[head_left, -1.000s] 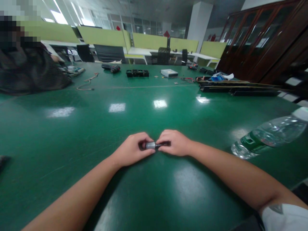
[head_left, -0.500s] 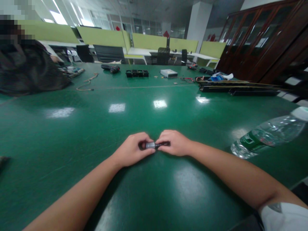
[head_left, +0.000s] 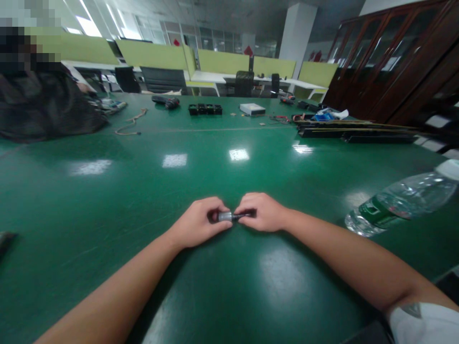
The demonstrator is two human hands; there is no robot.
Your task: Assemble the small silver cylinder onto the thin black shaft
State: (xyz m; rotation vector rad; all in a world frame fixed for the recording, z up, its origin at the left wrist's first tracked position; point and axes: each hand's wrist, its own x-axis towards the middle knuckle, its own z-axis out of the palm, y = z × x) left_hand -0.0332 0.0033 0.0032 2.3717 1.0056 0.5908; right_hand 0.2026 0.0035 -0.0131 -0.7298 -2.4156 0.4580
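Observation:
Low over the green table [head_left: 201,177], near the middle of the view, is a small silver cylinder [head_left: 225,217] with a thin dark shaft [head_left: 241,216] on its right side. My left hand [head_left: 201,222] is closed round the cylinder's left part, thumb and fingers pinching it. The dark shaft is between the thumb and fingertips of my right hand [head_left: 262,212]. A small gap separates the two hands. What lies inside each grip is mostly hidden.
A clear plastic bottle [head_left: 383,210] lies at the right. Black fans [head_left: 205,109], a white box [head_left: 252,109], a cable [head_left: 127,126] and long dark bars [head_left: 376,136] lie along the far side. A person in dark clothing [head_left: 43,105] is at the far left.
My right hand has moved very slightly right, a little farther from the silver cylinder. My left hand has hardly shifted and keeps its grip.

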